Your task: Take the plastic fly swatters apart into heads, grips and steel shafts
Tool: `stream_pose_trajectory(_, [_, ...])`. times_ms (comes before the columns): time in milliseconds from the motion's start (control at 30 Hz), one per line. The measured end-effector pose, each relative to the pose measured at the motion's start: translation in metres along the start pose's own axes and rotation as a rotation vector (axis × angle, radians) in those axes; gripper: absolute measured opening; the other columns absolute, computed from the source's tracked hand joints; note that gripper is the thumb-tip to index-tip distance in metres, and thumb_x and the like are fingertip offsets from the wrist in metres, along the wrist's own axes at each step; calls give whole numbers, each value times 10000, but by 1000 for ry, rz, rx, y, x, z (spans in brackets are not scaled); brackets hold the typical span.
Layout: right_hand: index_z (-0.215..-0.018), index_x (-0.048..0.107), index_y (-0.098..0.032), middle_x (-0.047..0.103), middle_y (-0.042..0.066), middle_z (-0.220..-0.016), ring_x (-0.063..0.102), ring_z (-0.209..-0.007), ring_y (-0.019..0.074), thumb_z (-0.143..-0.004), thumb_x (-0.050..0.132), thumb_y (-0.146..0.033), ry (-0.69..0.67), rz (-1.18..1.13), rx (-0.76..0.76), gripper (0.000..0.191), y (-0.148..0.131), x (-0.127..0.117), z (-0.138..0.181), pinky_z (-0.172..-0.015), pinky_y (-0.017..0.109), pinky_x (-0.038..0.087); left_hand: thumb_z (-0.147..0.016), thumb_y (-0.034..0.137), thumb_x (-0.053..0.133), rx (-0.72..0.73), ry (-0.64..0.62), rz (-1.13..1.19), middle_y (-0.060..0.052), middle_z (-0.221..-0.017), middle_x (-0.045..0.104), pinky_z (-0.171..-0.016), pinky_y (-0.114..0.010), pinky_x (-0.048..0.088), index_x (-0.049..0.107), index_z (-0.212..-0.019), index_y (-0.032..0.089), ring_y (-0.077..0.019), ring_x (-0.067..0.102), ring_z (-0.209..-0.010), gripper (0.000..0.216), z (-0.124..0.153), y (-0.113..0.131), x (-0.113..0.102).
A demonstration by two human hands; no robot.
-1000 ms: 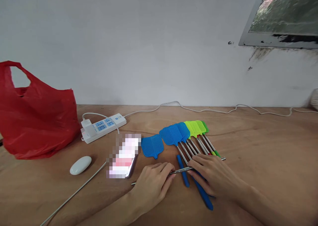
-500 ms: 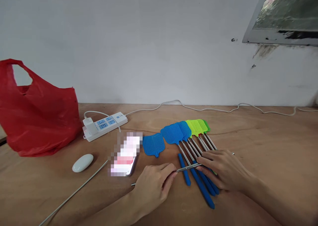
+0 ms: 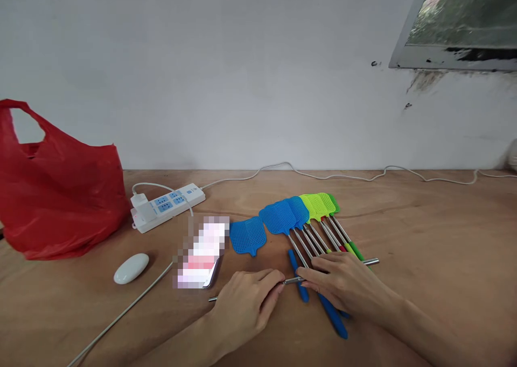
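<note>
A thin metal telescopic rod (image 3: 294, 280) runs between my hands just above the table, its thick end jutting out right of my right hand. My left hand (image 3: 246, 302) is closed around the left part, with a tip poking out behind it. Thumb and fingers of my right hand (image 3: 341, 281) grip the rod near its middle, over the handles of several fly swatters. Those lie in an overlapping row with blue (image 3: 278, 217), yellow-green (image 3: 317, 205) and dark green heads. Left of them lies a loose blue swatter head (image 3: 248, 236). A separate blue handle (image 3: 298, 275) rests partly under the rod.
A phone (image 3: 204, 254) with a blurred screen lies left of the loose head. Further left are a white mouse (image 3: 131, 268), a power strip (image 3: 167, 207) with a plug and cable, and a red plastic bag (image 3: 64, 195). A white cord (image 3: 343, 177) runs along the wall.
My right hand has moved left, nearer my left hand, shortening the stretch of rod between them. More of the rod's thick end shows on the right. The view has shifted slightly.
</note>
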State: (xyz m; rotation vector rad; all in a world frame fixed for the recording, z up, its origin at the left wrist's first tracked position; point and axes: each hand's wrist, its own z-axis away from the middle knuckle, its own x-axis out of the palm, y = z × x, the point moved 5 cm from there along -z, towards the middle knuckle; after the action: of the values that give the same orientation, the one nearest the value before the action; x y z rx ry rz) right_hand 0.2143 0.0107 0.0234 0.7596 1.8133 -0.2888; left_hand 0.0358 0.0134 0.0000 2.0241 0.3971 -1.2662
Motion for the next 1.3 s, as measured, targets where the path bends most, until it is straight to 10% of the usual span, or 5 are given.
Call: stream_pose_trajectory(1300, [-853,610,-195,591,4,-657,498,-536,147,-1073,354,-300,-38,15,-37,355,50,-15,27,-552,315,241,-1032,255,401,-141,5,37,23,-733,659,-569,-258,342,568,-878,233,-181,656,-657,228,0,3,-7])
